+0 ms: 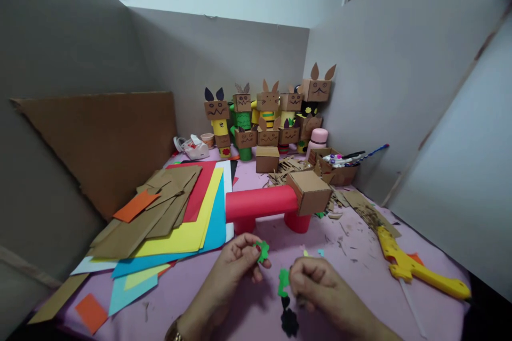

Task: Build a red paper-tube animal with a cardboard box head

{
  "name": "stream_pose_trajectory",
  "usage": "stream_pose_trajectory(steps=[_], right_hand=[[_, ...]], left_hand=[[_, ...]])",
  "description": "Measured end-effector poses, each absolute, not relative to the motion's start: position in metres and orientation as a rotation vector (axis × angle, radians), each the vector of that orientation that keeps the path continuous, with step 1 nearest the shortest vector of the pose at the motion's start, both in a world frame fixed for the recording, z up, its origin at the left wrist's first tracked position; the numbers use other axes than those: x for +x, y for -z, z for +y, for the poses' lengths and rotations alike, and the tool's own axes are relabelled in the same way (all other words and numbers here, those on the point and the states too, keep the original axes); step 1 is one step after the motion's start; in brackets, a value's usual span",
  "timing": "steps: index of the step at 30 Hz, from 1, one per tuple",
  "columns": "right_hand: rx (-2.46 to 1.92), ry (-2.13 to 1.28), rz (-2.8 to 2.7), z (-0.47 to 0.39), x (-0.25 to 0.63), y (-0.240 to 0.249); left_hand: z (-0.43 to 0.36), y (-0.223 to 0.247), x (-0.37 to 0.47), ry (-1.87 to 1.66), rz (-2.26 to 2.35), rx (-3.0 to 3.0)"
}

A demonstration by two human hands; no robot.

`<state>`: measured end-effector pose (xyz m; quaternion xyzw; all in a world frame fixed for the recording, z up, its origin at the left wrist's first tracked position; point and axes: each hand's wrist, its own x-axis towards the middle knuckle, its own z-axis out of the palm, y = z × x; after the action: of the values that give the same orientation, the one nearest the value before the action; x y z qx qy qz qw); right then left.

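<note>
Between the thumb and fingers of my left hand (242, 258) is a small green paper flower (263, 251). My right hand (318, 283) is closed, its fingertips pinching a green paper scrap (284, 282). Below them a black paper flower (289, 322) lies on the purple tablecloth, a smaller black piece just above it. Beyond both hands stands a red paper tube body (262, 202) on red legs, with a plain cardboard box (309, 192) at its right end.
Coloured sheets (212, 240) and cardboard pieces (140, 224) are stacked at left. A yellow glue gun (420, 272) lies at right. Behind are several cardboard animal figures (267, 101), a pink bottle (318, 138), a box of pens (344, 173) and cardboard shreds (290, 168). Partition walls surround the table.
</note>
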<state>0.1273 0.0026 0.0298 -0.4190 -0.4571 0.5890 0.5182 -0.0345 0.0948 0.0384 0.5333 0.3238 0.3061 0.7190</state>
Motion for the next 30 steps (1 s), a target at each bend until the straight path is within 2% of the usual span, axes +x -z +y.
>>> stream_pose_trajectory(steps=[4, 7, 10, 14, 17, 20, 23, 25, 27, 30], right_hand=[[-1.094, -1.199, -0.981, -0.007, 0.165, -0.043], [-1.533, -0.686, -1.265, -0.008, 0.192, -0.041], [-1.894, -0.103, -1.504, -0.004, 0.205, -0.034], [-1.980, 0.212, -1.591, 0.003, 0.203, -0.030], [-1.902, 0.253, -1.437, 0.003, 0.203, -0.035], [-1.739, 0.178, -0.980, -0.002, 0.219, -0.039], [-1.364, -0.018, -0.464, -0.008, 0.240, -0.039], [-1.187, -0.087, -0.337, -0.010, 0.246, -0.036], [-1.272, -0.153, -0.503, -0.010, 0.237, -0.035], [-1.580, -0.406, -1.234, -0.007, 0.201, -0.036]], left_hand=[[0.106, -0.036, -0.037, -0.646, 0.843, 1.263], [0.108, -0.036, -0.042, -0.538, 0.841, 1.376], [0.110, -0.038, -0.050, -0.441, 0.932, 1.737], [0.117, -0.041, -0.061, -0.354, 1.066, 2.028], [0.125, -0.042, -0.066, -0.377, 1.183, 2.100], [0.128, -0.042, -0.068, -0.379, 1.234, 2.124], [0.125, -0.045, -0.069, -0.320, 1.180, 2.093], [0.121, -0.048, -0.070, -0.246, 1.100, 2.045], [0.119, -0.052, -0.071, -0.188, 1.039, 2.030], [0.119, -0.051, -0.072, -0.155, 1.068, 2.125]])
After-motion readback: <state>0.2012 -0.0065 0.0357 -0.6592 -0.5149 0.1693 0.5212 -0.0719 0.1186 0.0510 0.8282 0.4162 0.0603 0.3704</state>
